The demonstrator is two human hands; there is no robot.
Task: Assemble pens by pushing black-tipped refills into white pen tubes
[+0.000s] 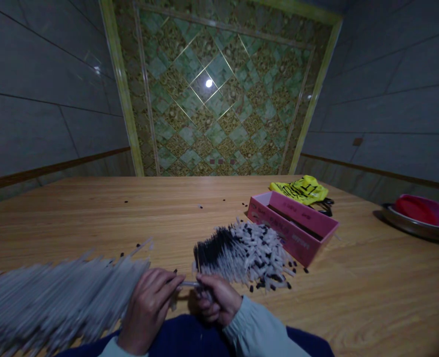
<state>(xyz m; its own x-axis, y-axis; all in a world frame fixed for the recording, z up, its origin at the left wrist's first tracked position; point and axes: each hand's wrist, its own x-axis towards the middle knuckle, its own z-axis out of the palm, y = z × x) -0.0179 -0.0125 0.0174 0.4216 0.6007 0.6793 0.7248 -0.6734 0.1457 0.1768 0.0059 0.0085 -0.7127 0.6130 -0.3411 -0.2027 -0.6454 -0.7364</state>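
My left hand [149,298] and my right hand [218,297] are close together at the table's front edge. A thin translucent tube [189,284] runs level between them, its left end pinched in my left fingers and its right end by my right thumb. The fingers of my right hand are curled, and whitish pieces seem to show inside them. Left of my left hand lies a wide heap of long, thin translucent tubes [63,297]. Beyond my right hand is a pile of short white and black tube pieces [256,253], dark ends grouped on its left side.
A pink open-topped box [304,250] stands right behind the pile. Behind it lies a yellow bag with black print [301,189]. Far right, a round tray [408,225] holds a red container [418,210]. Small black bits [306,270] dot the wooden table [371,287].
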